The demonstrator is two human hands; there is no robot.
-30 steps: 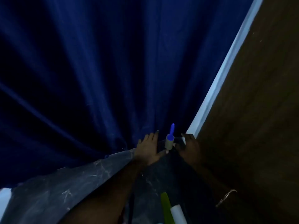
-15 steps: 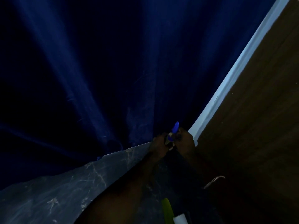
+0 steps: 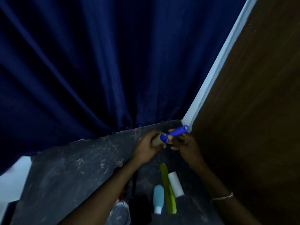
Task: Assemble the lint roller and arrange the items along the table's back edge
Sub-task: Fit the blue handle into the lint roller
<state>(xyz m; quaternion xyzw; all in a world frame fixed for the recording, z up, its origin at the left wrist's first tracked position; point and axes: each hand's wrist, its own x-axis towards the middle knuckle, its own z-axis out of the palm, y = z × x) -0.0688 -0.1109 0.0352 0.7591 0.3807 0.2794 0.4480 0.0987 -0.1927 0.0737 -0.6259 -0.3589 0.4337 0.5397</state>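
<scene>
A lint roller lies tilted between both hands above the far right corner of the dark marbled table [image 3: 78,172]. Its blue handle [image 3: 176,132] points up and right. My right hand [image 3: 185,143] is pinched on that handle. My left hand [image 3: 146,146] is wrapped around the tan roll [image 3: 156,141] at the handle's lower end. Nearer me on the table lie a white roll [image 3: 175,184], a green comb [image 3: 167,187] and a light blue bottle [image 3: 158,198], side by side.
A dark blue curtain [image 3: 97,62] hangs along the table's back edge. A brown wooden panel [image 3: 253,111] with a white strip [image 3: 215,69] borders the right side. A clear plastic item [image 3: 121,213] and a black object [image 3: 139,207] lie near the bottom edge.
The roller stood upright at the back corner with both hands beside it. Both hands closed on it, lifted it and tilted it so the handle points right.
</scene>
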